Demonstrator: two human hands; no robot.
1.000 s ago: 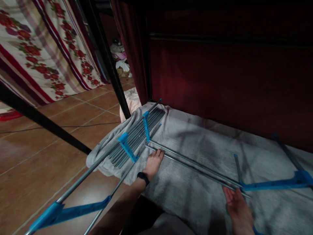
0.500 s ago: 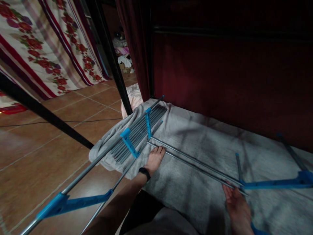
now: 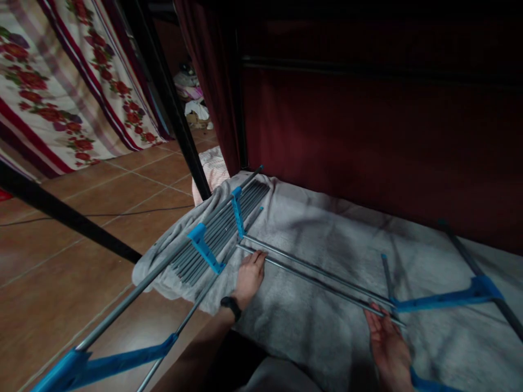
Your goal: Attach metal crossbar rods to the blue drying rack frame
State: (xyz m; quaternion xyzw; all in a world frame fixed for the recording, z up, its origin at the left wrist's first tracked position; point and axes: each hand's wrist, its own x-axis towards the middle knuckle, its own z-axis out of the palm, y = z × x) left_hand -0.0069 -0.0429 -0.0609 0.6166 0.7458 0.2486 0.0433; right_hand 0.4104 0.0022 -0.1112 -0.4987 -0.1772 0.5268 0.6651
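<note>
A thin grey metal rod runs level between my two hands over a grey blanket. My left hand, with a dark band on its wrist, pinches it close to its left end. Palm upward, my right hand holds it close to its right end. Just behind lies a second rod, joining a blue bracket on the left to a blue bracket on the right. Thicker grey tubes pass through the brackets. Another blue bracket stands left of my left hand, near the held rod's left end.
Several loose grey rods lie bundled on the blanket behind the left frame. Dark metal posts rise at the left, by a tiled floor with a cable. A dark red curtain closes off the back.
The view has turned slightly right, so everything slides left in the picture. Both hands keep hold of the rod at about the same places.
</note>
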